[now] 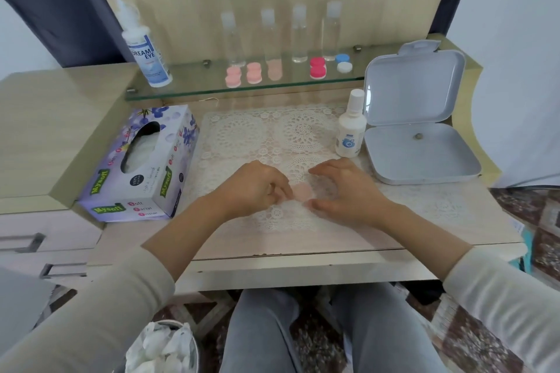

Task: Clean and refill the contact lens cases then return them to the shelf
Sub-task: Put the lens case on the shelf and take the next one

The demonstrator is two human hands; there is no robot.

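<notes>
A pale pink lens case [302, 192] lies on the lace mat [257, 136] between my hands. My left hand [256, 188] has its fingers curled against the case's left end and seems to pinch it. My right hand [342, 188] arches over the case's right side with spread fingers; motion blur hides whether it touches. On the glass shelf [194, 85] sit more cases: two pink ones [233, 76] [254, 73], a peach one [274, 69], a red one [317, 67] and a blue-and-white one [344, 63].
A large solution bottle [145, 48] stands at the shelf's left, several clear bottles [298, 35] at its back. A small solution bottle [350, 127] and an open grey box [421, 148] stand right of the mat, a tissue box [142, 163] left. A bin with used tissues [163, 348] sits below.
</notes>
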